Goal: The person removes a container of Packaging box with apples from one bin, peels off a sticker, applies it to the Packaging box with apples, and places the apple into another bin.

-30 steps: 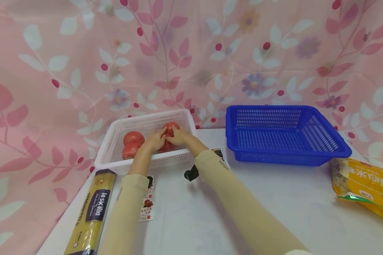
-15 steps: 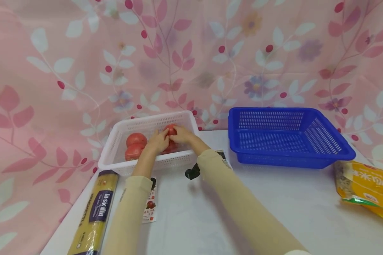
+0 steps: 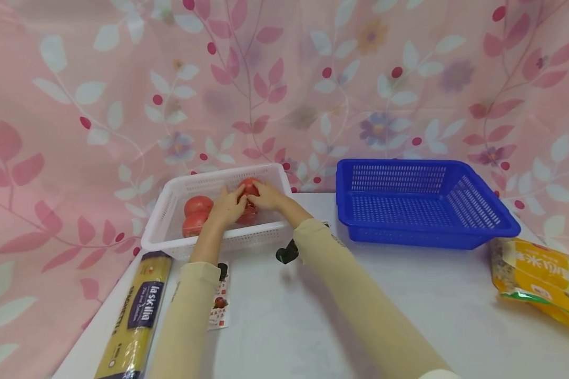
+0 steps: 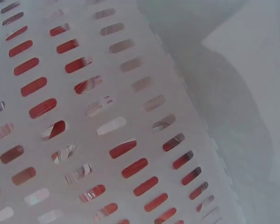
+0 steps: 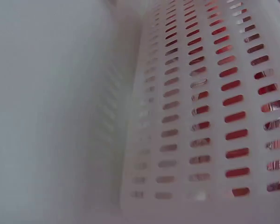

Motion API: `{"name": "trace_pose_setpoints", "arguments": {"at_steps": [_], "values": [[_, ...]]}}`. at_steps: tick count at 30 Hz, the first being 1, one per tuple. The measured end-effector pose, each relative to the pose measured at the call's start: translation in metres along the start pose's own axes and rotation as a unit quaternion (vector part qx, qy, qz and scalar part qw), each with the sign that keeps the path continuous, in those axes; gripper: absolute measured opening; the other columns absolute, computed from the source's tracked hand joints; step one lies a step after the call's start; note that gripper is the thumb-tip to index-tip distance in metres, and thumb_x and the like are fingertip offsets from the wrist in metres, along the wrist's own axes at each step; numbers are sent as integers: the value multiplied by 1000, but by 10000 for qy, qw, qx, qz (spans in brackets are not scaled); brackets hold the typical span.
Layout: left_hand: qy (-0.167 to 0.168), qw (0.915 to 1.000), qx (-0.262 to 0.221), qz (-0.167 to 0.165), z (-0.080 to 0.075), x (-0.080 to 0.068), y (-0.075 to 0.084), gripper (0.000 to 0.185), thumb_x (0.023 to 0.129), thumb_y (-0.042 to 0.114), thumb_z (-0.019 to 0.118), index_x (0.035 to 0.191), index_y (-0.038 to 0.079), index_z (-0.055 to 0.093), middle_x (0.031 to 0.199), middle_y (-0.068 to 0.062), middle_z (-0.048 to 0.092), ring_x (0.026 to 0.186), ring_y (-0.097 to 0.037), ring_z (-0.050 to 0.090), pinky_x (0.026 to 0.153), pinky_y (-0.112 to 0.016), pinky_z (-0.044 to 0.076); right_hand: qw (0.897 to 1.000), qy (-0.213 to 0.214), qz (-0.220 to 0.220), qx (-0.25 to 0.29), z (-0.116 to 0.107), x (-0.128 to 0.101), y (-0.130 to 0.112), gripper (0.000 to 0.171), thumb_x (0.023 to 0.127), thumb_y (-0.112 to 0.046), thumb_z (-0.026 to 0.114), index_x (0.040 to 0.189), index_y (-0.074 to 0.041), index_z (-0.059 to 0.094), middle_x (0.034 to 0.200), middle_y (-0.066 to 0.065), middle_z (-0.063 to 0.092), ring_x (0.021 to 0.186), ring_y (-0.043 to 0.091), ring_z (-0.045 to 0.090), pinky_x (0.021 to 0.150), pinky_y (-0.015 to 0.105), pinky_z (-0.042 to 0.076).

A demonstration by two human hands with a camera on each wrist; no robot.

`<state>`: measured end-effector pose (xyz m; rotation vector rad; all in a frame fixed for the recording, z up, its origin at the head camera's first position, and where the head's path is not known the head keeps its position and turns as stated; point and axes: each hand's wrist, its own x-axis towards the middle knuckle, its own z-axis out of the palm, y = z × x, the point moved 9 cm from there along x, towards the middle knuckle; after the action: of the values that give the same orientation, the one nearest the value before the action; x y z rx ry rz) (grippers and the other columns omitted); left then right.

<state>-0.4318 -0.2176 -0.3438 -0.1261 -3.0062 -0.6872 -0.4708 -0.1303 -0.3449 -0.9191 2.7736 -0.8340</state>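
On the desk (image 3: pixel 275 316), by its far-left corner, a white basket (image 3: pixel 253 230); in its right end, left hand (image 3: pixel 229 207) and right hand (image 3: pixel 267 198), fingers half-curled, grip a tomato (image 3: pixel 249 185). Probably firm, slick, easily bruised: cup its sides.

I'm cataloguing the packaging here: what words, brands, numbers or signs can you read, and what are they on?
"laskilla": purple label of the spaghetti pack.
"SPAGHETTI": along that pack's side; its smaller print is too small to read.
"米": on the yellow bag; its other characters are too blurred to read surely.
Card with red fruit: characters too small to read.
Left sleeve and right sleeve: small print, unreadable.
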Motion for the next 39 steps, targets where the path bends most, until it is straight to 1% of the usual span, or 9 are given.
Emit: {"name": "trace_pose_setpoints", "arguments": {"at_steps": [5,11,18,22,24,29,33,35,39], "values": [[463,9988,-115,114,-11,-5,1,50,97,36,34,144,19,30,146,-29,12,125,-52,26,95,-65,26,9993,82,-274,-245,-16,-6,-10,58,95,-33,46,142,-4,30,142,21,31,128,31,33,104,41,30],[576,9979,-86,276,-28,-12,9,52,96,39,34,144,19,30,147,-29,12,124,-51,29,93,-65,29,9966,275,-534,-564,-35,-17,-24,55,94,-37,46,139,-8,37,139,23,32,127,32,33,101,46,32],[802,9957,-63,461,-55,-26,39,55,93,43,41,141,16,38,145,-28,20,127,-49,25,87,-68,32,9957,550,-714,-188,-63,-43,-31,55,93,-37,49,139,-10,37,142,21,31,129,33,30,100,54,31],[1040,9930,-57,548,-65,-40,61,57,90,47,47,137,16,44,144,-25,26,130,-43,25,88,-67,32,9949,717,-708,-3,-77,-65,-29,56,92,-39,50,139,-11,38,144,21,27,133,34,23,101,57,26],[1133,9913,-18,665,-69,-47,73,56,89,46,49,136,16,46,144,-25,27,129,-43,26,89,-65,33,9942,806,-709,84,-83,-77,-26,56,92,-40,50,140,-13,38,145,21,25,132,35,26,99,57,28],[1190,9883,-16,955,-69,-68,98,53,89,39,52,136,14,46,143,-25,28,125,-47,32,89,-60,37,9914,932,-885,246,-96,-109,-25,55,91,-38,51,139,-15,39,146,19,24,131,34,30,96,57,34],[1184,9854,18,1223,-64,-87,118,52,90,36,52,136,13,46,142,-23,30,120,-47,38,85,-56,43,9907,967,-931,226,-104,-138,-25,54,91,-38,51,139,-15,40,147,18,24,133,35,24,96,59,31],[1181,9831,43,1398,-60,-96,128,51,90,35,53,135,13,47,142,-23,31,118,-47,40,82,-54,45,9911,961,-896,212,-107,-153,-24,54,91,-38,51,139,-15,40,147,19,23,131,34,29,95,55,36],[1192,9767,55,1784,-53,-115,147,49,90,34,53,134,13,49,141,-21,34,112,-48,45,79,-53,47,9918,931,-850,222,-111,-184,-20,55,92,-37,52,139,-14,39,147,21,21,112,31,52,82,42,49]]}}
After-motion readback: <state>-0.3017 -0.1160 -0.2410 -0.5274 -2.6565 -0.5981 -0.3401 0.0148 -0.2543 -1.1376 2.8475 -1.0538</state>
